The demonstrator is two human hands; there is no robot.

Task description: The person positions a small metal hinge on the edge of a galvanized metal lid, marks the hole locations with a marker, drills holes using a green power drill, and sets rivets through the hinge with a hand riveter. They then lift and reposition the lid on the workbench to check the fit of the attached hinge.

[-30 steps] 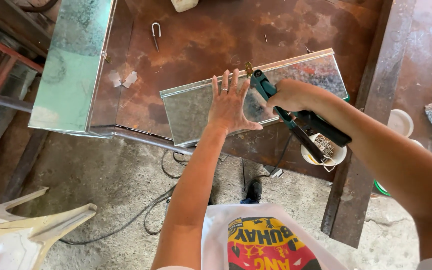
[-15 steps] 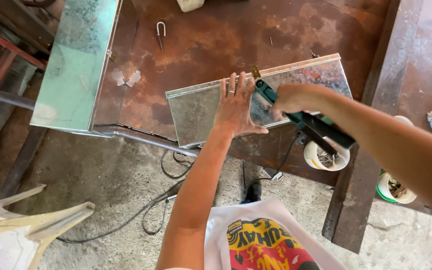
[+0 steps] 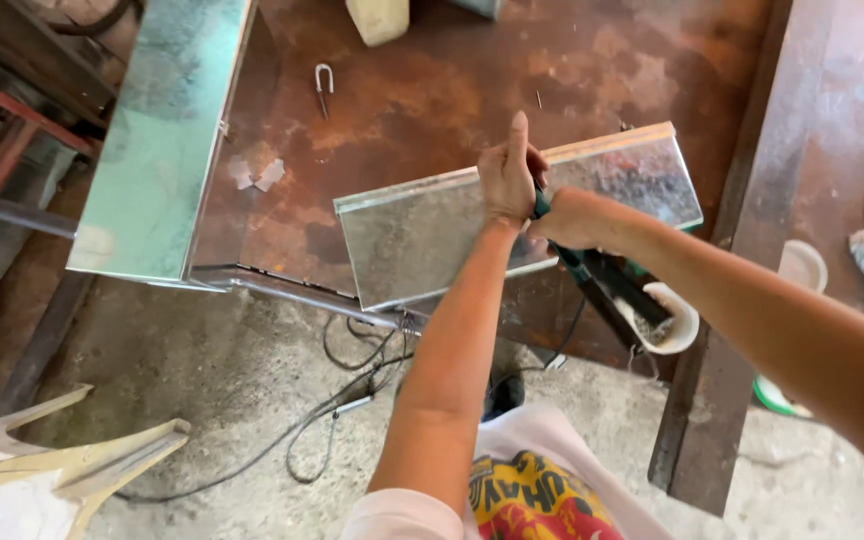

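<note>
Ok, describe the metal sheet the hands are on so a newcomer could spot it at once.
Start at the big rusty brown table. At its near edge lies a grey galvanized sheet, flat under the left hand. Unlike the greenish panel at the table's left side, it is speckled grey with a folded far edge.

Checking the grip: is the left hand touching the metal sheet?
Touching. The head view shows the left hand lying on the galvanised metal sheet, no gap visible.

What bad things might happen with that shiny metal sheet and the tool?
The left hand presses on the metal sheet right beside the green tool in the right hand, so a slip might cut it. The sheet juts past the rusty table edge and may tip. Cables on the floor might trip feet.
</note>
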